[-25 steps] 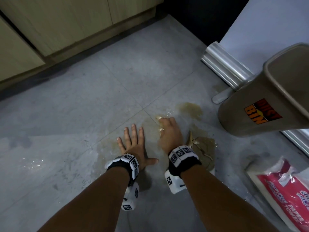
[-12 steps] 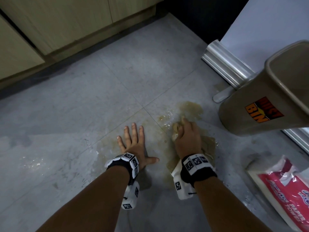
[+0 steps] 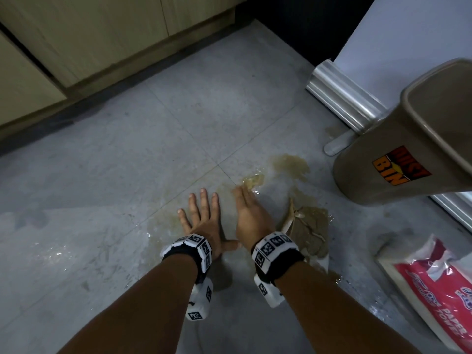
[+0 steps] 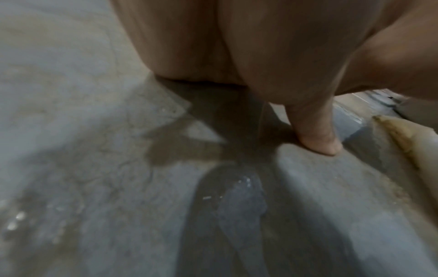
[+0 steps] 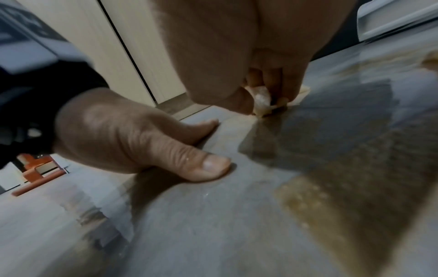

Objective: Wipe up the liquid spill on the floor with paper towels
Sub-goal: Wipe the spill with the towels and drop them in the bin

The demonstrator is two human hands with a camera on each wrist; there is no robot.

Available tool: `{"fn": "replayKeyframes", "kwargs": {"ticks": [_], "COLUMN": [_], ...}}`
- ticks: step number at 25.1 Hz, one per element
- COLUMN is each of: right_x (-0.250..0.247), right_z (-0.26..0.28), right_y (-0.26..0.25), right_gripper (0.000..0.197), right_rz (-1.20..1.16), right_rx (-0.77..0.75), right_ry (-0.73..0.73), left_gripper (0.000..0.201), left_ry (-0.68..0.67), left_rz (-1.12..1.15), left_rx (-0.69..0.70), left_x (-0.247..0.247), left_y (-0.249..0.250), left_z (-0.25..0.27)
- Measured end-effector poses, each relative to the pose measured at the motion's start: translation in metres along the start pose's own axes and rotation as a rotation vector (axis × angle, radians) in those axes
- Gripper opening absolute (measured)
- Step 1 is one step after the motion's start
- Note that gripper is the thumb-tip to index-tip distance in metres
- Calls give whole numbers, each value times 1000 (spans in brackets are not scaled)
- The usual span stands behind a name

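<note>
A brown liquid spill [image 3: 290, 166] lies on the grey tiled floor [image 3: 158, 139], with thinner wet smears around my hands. My left hand [image 3: 201, 213] presses flat on the floor, fingers spread; its thumb [image 4: 315, 135] rests on the tile. Just to its right, my right hand [image 3: 246, 200] grips a small soaked paper towel wad [image 3: 252, 181] against the wet floor. The right wrist view shows the wad [image 5: 260, 101] pinched between thumb and curled fingers. A second soaked, brown paper towel [image 3: 310, 231] lies flat on the floor right of my right wrist.
A tan dust bin [image 3: 403, 159] stands at the right, close to the spill. A red pack of paper towels [image 3: 434, 290] lies at the lower right. A white appliance with a metal trim [image 3: 342, 98] is behind the bin. Wooden cabinets [image 3: 102, 34] run along the far side.
My right hand swept the wad right toward the puddle half a second ago and has now come back left, beside the left hand. The left hand has stayed planted.
</note>
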State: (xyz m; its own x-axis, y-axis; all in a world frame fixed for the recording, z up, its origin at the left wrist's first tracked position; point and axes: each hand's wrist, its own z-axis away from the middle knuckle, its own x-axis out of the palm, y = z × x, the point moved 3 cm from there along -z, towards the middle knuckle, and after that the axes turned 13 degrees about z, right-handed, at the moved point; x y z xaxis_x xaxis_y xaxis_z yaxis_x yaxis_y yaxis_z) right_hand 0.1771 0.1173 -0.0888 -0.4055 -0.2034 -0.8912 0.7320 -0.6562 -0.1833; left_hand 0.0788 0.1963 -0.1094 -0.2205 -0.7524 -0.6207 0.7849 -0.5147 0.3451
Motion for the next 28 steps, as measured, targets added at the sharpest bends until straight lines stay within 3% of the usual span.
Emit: {"fn": "replayKeyframes", "kwargs": {"ticks": [2, 5, 9, 11, 14, 17, 19, 20, 23, 25, 28], "right_x": [5, 8, -5, -13, 13, 32, 23, 15, 7, 17, 24], "right_z": [7, 7, -21, -30, -8, 7, -12, -26, -47, -25, 11], "right_y": [14, 54, 64, 53, 25, 45, 55, 51, 7, -12, 17], "right_gripper": [60, 32, 19, 23, 43, 66, 69, 70, 73, 76, 78], "right_rz": [73, 168, 67, -1, 109, 188, 161, 135, 56, 124, 206], "right_rx": [8, 144, 191, 158, -55, 138, 279, 279, 59, -75, -26], "right_ry": [145, 410, 369, 397, 322, 188, 81, 54, 4, -10, 24], "left_gripper": [143, 145, 145, 145, 144, 144, 144, 145, 144, 144, 143], "left_ry": [-5, -23, -25, -21, -25, -18, -19, -21, -29, -29, -12], "left_rz": [1, 5, 0, -4, 0, -4, -4, -3, 1, -12, -14], "left_rx": [-3, -6, -8, -9, -9, -9, -5, -2, -13, -26, -16], "left_x": [0, 0, 0, 0, 0, 0, 0, 0, 0, 0, 0], "left_y": [0, -1, -1, -1, 0, 0, 0, -1, -2, -1, 1], "left_z": [-1, -2, -1, -2, -2, -2, -2, -3, -3, -3, -2]}}
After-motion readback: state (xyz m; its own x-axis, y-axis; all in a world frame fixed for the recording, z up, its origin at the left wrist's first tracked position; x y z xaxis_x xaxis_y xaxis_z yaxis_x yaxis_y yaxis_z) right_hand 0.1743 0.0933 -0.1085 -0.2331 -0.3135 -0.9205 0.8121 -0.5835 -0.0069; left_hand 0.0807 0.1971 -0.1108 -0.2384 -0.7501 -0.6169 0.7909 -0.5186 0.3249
